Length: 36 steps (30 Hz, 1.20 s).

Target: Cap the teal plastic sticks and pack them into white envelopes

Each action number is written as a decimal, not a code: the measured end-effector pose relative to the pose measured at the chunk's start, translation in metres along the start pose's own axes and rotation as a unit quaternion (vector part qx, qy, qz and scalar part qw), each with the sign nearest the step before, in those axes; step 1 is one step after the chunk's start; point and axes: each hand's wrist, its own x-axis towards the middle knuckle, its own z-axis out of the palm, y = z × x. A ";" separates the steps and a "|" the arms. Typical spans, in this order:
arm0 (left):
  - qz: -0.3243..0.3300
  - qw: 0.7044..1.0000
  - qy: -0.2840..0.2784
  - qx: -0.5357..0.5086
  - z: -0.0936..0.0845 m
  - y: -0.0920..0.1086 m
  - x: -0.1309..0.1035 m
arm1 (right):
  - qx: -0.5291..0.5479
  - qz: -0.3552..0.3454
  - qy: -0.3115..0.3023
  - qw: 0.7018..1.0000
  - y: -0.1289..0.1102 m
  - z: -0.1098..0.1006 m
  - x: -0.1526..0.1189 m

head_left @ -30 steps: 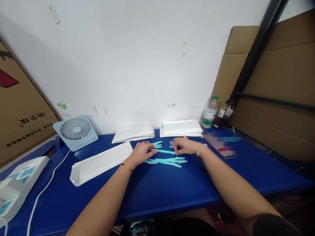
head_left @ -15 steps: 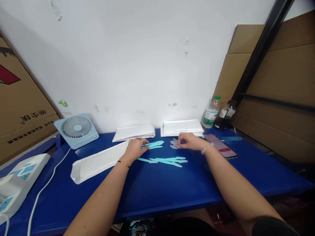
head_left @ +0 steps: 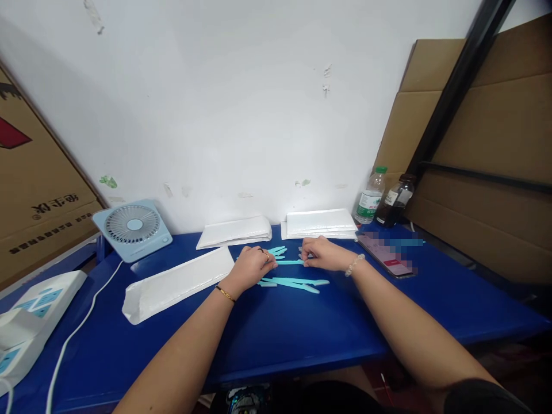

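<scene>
- The left hand (head_left: 249, 267) and the right hand (head_left: 323, 253) are now sharing one slim turquoise plastic stick (head_left: 288, 263), whereas the view from half a second ago is showing them without a stick stretched between them
- The left thumb and fingers are pinching the stick's left end; the right thumb and fingers are closing on its right end, with the exact contact hiding behind the fingertips
- The stick is running straight across the gap between both sets of fingertips; whether it is touching the blue smooth-topped table (head_left: 276, 328) is staying unclear
- Nearer the wearer, just below the left fingertips, a loose group of turquoise plastic sticks with paler ends (head_left: 293, 282) is lying crossed, and it is showing fewer tips than half a second ago, so the held stick is probably coming from there
- Just beyond the left fingertips, another fanned group of turquoise sticks (head_left: 276, 250) is resting, apart from the nearer one
- Small greyish translucent plastic pieces (head_left: 301, 252) are peeking out behind the right fingertips, mostly hiding now
- The two-handed hold is matching the one a second ago, so the work is apparently repeating, stick by stick
</scene>
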 end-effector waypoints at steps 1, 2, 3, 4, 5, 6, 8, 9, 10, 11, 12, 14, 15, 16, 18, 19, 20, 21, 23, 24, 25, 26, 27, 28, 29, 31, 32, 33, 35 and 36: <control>-0.014 1.000 0.008 0.011 -0.001 -0.003 0.000 | -0.009 0.005 0.008 1.000 0.002 0.000 0.001; -0.031 0.999 0.017 0.020 -0.003 -0.006 0.000 | -0.017 0.015 0.015 1.000 0.005 0.000 0.001; -0.052 0.998 0.027 0.026 -0.005 -0.010 0.000 | -0.023 0.027 0.022 0.999 0.008 -0.001 0.001; -0.073 0.996 0.035 0.030 -0.006 -0.014 -0.001 | -0.027 0.042 0.033 0.998 0.012 -0.002 0.001; -0.091 0.995 0.040 0.032 -0.008 -0.018 -0.002 | -0.028 0.057 0.045 0.997 0.016 -0.003 -0.001; -0.104 0.993 0.043 0.032 -0.009 -0.022 -0.003 | -0.024 0.070 0.056 0.996 0.019 -0.005 -0.002; -0.116 0.992 0.049 0.030 -0.009 -0.027 -0.005 | -0.001 0.082 0.054 0.995 0.023 -0.010 -0.007; -0.116 0.992 0.052 0.027 -0.009 -0.028 -0.005 | 0.016 0.080 0.032 0.996 0.023 -0.012 -0.010; -0.113 0.992 0.055 0.022 -0.008 -0.027 -0.006 | 0.036 0.073 -0.004 0.997 0.022 -0.013 -0.012; -0.109 0.992 0.058 0.014 -0.008 -0.026 -0.006 | 0.053 0.064 -0.049 0.995 0.021 -0.014 -0.014; -0.102 0.993 0.060 0.003 -0.007 -0.024 -0.006 | 0.064 0.055 -0.093 0.992 0.018 -0.014 -0.016; -0.081 0.995 0.056 -0.030 -0.005 -0.019 -0.006 | 0.066 0.046 -0.156 0.984 0.012 -0.012 -0.016; -0.068 0.995 0.052 -0.046 -0.004 -0.016 -0.005 | 0.062 0.044 -0.169 0.983 0.009 -0.010 -0.015; -0.054 0.996 0.047 -0.058 -0.003 -0.012 -0.005 | 0.058 0.042 -0.172 0.983 0.006 -0.008 -0.013; -0.020 0.997 0.033 -0.068 0.000 -0.006 -0.004 | 0.051 0.032 -0.150 0.987 0.001 -0.004 -0.010; -0.002 0.997 0.024 -0.068 0.002 -0.003 -0.004 | 0.047 0.024 -0.129 0.990 -0.001 -0.003 -0.008; 0.014 0.998 0.015 -0.063 0.004 0.000 -0.003 | 0.043 0.016 -0.105 0.993 -0.003 -0.002 -0.007; 0.026 0.998 0.007 -0.055 0.005 0.002 -0.002 | 0.039 0.011 -0.082 0.996 -0.004 -0.002 -0.006; 0.032 0.999 0.004 -0.029 0.005 0.003 -0.001 | 0.032 0.002 -0.042 0.999 -0.003 -0.002 -0.004; 0.025 1.000 0.013 -0.013 0.004 0.002 0.000 | 0.027 0.001 -0.025 0.999 -0.002 -0.003 -0.004; 0.014 1.000 0.026 0.003 0.002 0.000 0.000 | 0.018 0.004 -0.008 1.000 0.001 -0.003 -0.003; -0.003 0.999 0.041 0.015 0.000 -0.004 0.000 | 0.007 0.012 0.010 1.000 0.005 -0.004 -0.003; -0.022 0.998 0.055 0.024 -0.002 -0.007 0.000 | -0.005 0.024 0.029 0.999 0.008 -0.005 -0.003; -0.044 0.996 0.066 0.029 -0.003 -0.012 -0.001 | -0.015 0.039 0.050 0.998 0.012 -0.006 -0.003; -0.065 0.995 0.071 0.031 -0.005 -0.016 -0.002 | -0.022 0.054 0.071 0.996 0.016 -0.007 -0.003; -0.093 0.993 0.072 0.026 -0.007 -0.023 -0.003 | -0.014 0.073 0.093 0.993 0.018 -0.009 -0.005; -0.098 0.992 0.071 0.021 -0.007 -0.025 -0.004 | 0.002 0.074 0.086 0.994 0.017 -0.009 -0.006; -0.099 0.993 0.070 0.016 -0.007 -0.026 -0.004 | 0.023 0.068 0.062 0.995 0.014 -0.009 -0.008; -0.090 0.994 0.067 0.000 -0.006 -0.023 -0.005 | 0.059 0.044 -0.018 0.997 0.004 -0.008 -0.010; -0.081 0.995 0.063 -0.012 -0.007 -0.020 -0.005 | 0.067 0.031 -0.061 0.995 -0.002 -0.006 -0.011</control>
